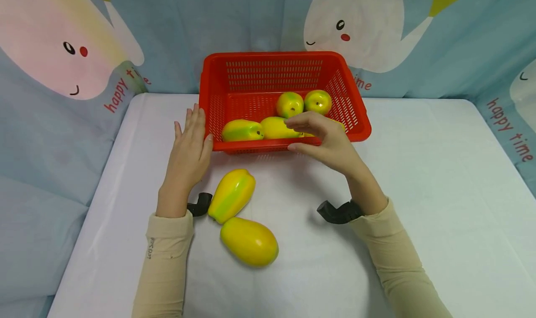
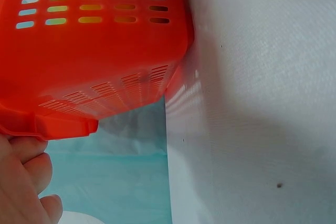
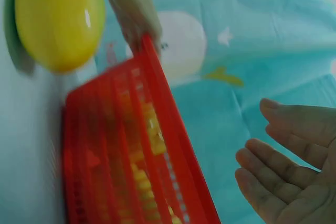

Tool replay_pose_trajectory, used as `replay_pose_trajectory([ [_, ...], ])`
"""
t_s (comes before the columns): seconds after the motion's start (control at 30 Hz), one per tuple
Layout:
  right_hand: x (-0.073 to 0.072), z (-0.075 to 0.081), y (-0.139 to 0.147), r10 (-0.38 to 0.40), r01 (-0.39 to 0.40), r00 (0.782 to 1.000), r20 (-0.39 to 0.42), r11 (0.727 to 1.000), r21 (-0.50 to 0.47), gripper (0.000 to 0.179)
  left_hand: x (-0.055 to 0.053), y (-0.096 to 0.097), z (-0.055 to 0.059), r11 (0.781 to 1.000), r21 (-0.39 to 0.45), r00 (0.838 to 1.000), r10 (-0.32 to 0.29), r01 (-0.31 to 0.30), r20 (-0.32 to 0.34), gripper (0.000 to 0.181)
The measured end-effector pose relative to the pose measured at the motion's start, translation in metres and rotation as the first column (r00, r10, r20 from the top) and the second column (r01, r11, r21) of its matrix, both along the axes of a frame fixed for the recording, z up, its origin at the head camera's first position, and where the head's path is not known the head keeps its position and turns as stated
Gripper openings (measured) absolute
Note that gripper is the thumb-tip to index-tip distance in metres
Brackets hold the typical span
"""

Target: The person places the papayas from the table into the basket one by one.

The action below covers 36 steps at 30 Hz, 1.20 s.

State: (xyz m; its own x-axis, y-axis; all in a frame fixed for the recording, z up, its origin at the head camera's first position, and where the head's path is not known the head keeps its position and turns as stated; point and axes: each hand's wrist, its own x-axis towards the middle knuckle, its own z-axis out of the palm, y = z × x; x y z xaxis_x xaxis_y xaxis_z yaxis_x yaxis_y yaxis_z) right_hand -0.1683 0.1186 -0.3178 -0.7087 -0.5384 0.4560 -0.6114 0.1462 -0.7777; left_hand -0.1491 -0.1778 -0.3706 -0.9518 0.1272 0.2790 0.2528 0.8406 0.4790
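A red plastic basket stands at the back of the table with several yellow-green papayas inside. My left hand lies against the basket's left side, its fingers fairly straight. In the left wrist view, those fingers are right at the underside of the rim. Over the front rim is my right hand, thumb and fingers apart with nothing between them, and it partly hides the fruit behind it. Two loose papayas lie in front of the basket, one tilted and one nearer me.
A white cloth covers the table. Behind it hangs a blue curtain with cartoon prints, close to the basket's back. Black curved pieces are worn at both wrists; the left one is beside the tilted papaya.
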Motion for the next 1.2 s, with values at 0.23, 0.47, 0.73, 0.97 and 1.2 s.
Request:
replay_pose_trajectory([
  [0.23,0.016,-0.003,-0.019,0.170,-0.159,0.983,-0.064,0.976,0.150,0.043,0.000,0.001,0.000,1.000,0.003,1.000,-0.006,0.006,0.002,0.058],
  [0.47,0.027,-0.010,-0.035,0.264,-0.253,0.964,-0.029,0.945,0.206,0.043,-0.001,0.001,0.000,1.000,-0.002,1.000,-0.004,0.004,0.006,0.059],
  [0.73,0.034,-0.031,-0.058,0.294,-0.288,0.955,0.025,0.910,0.299,0.043,0.000,-0.001,-0.001,1.000,-0.009,1.000,-0.003,0.004,0.015,0.059],
  [0.97,0.035,-0.040,-0.064,0.260,-0.244,0.965,0.011,0.888,0.391,0.036,-0.002,-0.001,-0.001,1.000,-0.002,1.000,-0.013,0.013,0.003,0.059],
  [1.2,0.031,-0.038,-0.063,0.145,-0.140,0.989,0.020,0.895,0.424,0.037,-0.001,-0.002,-0.001,1.000,-0.002,1.000,-0.005,0.005,0.011,0.059],
])
